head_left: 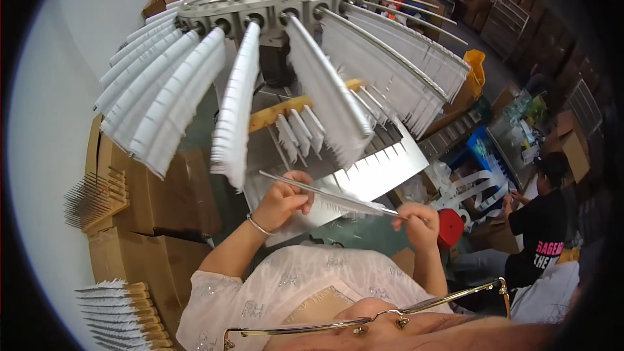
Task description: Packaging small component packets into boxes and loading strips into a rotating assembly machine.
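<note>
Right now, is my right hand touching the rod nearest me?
Touching: the head view shows the right hand with its fingers gripping the rod near one end.

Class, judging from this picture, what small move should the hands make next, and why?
Probably carry the white-fringed rod toward the wooden bar: the left hand and right hand hold the rod, and similar white pieces project from that bar.

Rod [344, 199] mtl. w/ rough fringe [335, 206]; sheet [374, 174] glossy mtl.
</note>
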Demonstrator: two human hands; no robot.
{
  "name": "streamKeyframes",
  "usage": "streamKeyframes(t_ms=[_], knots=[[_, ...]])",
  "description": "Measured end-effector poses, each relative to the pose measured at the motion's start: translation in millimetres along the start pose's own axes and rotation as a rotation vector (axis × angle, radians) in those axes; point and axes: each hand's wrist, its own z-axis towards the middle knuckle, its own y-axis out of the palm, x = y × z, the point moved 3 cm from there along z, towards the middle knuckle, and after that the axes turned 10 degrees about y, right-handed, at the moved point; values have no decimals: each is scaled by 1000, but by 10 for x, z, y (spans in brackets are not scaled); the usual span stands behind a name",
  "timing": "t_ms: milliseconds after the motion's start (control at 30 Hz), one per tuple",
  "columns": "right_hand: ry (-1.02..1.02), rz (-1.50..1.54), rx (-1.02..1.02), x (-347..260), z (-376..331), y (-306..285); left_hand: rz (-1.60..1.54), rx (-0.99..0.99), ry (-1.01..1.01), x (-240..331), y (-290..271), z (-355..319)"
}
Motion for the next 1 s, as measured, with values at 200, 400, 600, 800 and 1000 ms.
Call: streamKeyframes(t_ms=[200, 400, 600, 800, 1000], knots=[[-230, -499, 247, -571, -541, 612, 149, 177, 264, 76, -837, 561], [-276, -758, 337, -798, -667, 1093, 69, 134, 192, 151, -743, 921], [-264, -903, 306, -671, -350, 1411, 31, 107, 314, 182, -607, 823], [-394, -846, 368, -487, -474, 1245, 318, -212, 272, 13, -383, 302], [-413, -836, 385, -700, -697, 1139, 891, -11, 678, -191, -645, 727]])
